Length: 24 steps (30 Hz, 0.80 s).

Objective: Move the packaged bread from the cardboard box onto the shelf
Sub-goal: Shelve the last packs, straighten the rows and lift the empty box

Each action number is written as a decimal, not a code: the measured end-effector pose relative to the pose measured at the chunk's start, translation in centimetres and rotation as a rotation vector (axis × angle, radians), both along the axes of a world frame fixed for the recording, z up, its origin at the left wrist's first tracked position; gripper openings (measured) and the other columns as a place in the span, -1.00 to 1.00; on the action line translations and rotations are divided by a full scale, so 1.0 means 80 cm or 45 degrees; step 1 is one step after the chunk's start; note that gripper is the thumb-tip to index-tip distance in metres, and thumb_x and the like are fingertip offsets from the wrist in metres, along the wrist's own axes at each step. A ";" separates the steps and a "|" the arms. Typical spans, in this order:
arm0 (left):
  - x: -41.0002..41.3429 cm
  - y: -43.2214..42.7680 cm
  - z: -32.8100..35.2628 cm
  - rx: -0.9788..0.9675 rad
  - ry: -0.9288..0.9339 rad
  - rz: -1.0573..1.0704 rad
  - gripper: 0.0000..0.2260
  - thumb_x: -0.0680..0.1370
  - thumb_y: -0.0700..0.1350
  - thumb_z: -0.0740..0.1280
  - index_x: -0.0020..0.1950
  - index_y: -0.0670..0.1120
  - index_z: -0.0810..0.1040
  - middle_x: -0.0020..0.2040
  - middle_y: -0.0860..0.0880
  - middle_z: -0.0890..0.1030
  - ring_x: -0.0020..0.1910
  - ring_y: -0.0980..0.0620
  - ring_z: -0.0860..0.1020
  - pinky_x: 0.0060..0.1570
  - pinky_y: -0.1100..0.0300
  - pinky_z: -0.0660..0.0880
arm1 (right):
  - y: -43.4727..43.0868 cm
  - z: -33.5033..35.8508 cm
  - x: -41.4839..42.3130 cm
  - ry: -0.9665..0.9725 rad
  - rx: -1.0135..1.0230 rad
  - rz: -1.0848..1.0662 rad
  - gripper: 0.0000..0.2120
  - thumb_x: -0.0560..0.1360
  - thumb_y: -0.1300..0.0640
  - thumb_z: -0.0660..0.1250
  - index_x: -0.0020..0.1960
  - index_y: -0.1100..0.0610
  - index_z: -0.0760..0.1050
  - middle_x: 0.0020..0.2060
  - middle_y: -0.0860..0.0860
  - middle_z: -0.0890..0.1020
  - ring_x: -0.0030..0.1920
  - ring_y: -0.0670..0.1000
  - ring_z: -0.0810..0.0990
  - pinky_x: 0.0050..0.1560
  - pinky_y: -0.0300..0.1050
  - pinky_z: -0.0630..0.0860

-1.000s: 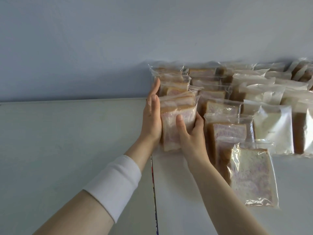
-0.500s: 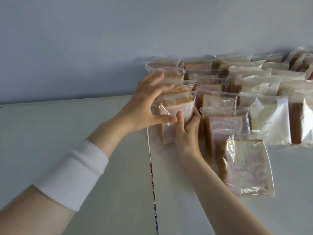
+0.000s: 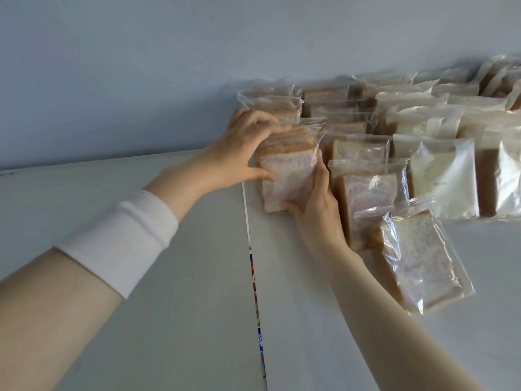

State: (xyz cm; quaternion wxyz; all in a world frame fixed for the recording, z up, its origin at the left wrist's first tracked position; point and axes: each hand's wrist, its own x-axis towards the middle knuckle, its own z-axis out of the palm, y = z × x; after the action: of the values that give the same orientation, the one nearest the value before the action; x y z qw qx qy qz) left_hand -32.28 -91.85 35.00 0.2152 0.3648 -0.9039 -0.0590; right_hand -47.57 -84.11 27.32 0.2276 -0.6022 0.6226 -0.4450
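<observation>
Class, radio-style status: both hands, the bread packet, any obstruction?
Left hand and right hand both gripping the front bread packet. Packet standing on shelf, leftmost row. Nothing obstructing.

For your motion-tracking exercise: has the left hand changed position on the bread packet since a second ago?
Yes. The left hand was flat along the bread packet's left edge, fingers toward the wall; now its fingers curl over the packet's top and its thumb lies across the front.

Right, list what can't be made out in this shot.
- Cardboard box: out of the head view entirely.
- Rear bread packs: overlapped by the front rows, count unclear.
- Far-right packs: cut by the frame edge.
- Front pack: partly covered by the left hand and right hand.
</observation>
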 end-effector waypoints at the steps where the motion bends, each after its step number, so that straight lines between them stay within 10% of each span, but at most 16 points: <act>1: 0.000 0.001 0.000 0.014 -0.012 0.016 -0.28 0.29 -0.04 0.53 0.40 -0.09 0.34 0.31 -0.18 0.36 0.31 -0.16 0.25 0.29 0.28 0.09 | -0.002 -0.002 0.003 -0.021 -0.019 -0.013 -0.11 0.40 0.35 0.40 0.52 0.14 -0.08 0.42 0.17 0.29 0.42 0.05 0.26 0.19 -0.44 0.12; 9: -0.008 0.009 -0.001 0.000 -0.215 0.111 -0.17 0.38 0.17 0.39 0.51 -0.05 0.07 0.54 -0.10 0.05 0.52 -0.07 -0.01 0.47 0.02 0.05 | -0.005 -0.003 0.004 -0.043 0.028 0.083 -0.06 0.42 0.38 0.35 0.51 0.12 -0.26 0.49 0.14 0.15 0.49 0.06 0.12 0.42 -0.12 0.14; 13: -0.013 0.008 -0.003 -0.033 -0.203 0.108 -0.20 0.40 0.10 0.40 0.51 -0.10 0.08 0.52 -0.11 0.13 0.49 -0.08 0.06 0.42 0.16 0.00 | -0.016 -0.002 0.015 -0.095 0.028 0.069 -0.12 0.45 0.42 0.28 0.50 0.20 -0.28 0.51 0.13 -0.01 0.40 -0.17 -0.02 0.30 -0.44 -0.09; 24: -0.023 0.007 -0.002 -0.103 -0.310 0.183 -0.21 0.41 0.08 0.41 0.50 -0.10 0.08 0.50 -0.10 0.19 0.47 -0.10 0.10 0.40 -0.04 0.22 | -0.011 0.017 0.014 -0.099 0.254 0.077 -0.11 0.52 0.29 0.27 0.49 0.11 -0.38 0.53 0.13 -0.04 0.52 0.06 -0.01 0.48 -0.03 0.00</act>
State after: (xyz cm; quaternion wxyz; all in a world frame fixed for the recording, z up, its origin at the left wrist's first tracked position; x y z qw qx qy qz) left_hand -34.09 -91.31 34.83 0.1223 0.4242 -0.8965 0.0376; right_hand -46.43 -84.97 28.70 0.3237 -0.5774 0.6359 -0.3967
